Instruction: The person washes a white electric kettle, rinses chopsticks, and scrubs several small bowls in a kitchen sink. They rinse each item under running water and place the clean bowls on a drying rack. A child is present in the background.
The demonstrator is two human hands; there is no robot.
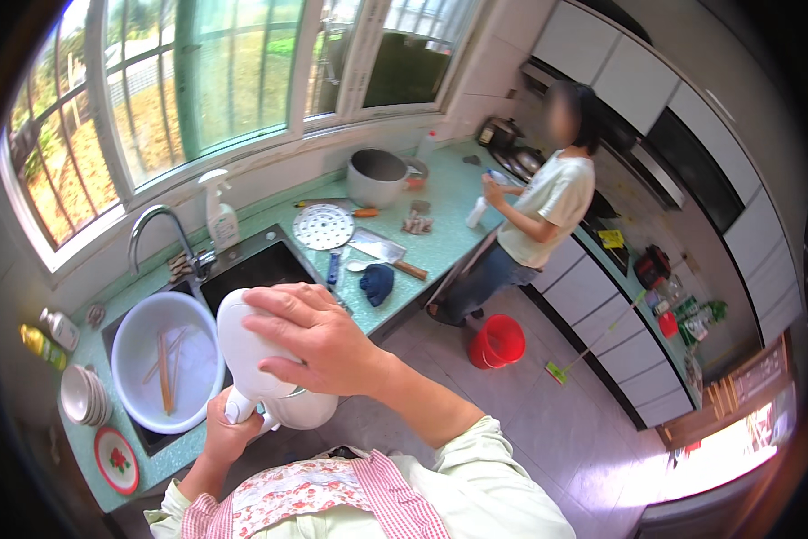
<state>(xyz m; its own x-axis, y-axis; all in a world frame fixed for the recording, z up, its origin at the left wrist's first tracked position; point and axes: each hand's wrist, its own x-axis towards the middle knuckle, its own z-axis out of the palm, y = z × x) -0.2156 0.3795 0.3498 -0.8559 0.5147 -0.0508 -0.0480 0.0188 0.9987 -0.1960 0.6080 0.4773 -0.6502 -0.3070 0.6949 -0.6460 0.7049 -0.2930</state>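
Note:
My left hand (232, 428) grips the handle of a white electric kettle (306, 409) in front of my body. The kettle's lid (239, 343) stands raised. Across the lid lies my right hand (316, 337), its fingertips and thumb on the white surface; whether it grips the lid is unclear. Beyond the lid is the dark sink (256, 259), partly hidden by lid and hand. To the left, a pale blue plastic basin (198, 404) sits over the sink's left side. Several wooden chopsticks (166, 377) lie in it.
A chrome faucet (154, 210) arches over the sink. On the counter are a spray bottle (222, 219), a cleaver (377, 244), a steamer plate (323, 227), a large pot (377, 178) and stacked bowls (77, 397). Another person (545, 202) stands at the far counter. A red bucket (497, 341) is on the floor.

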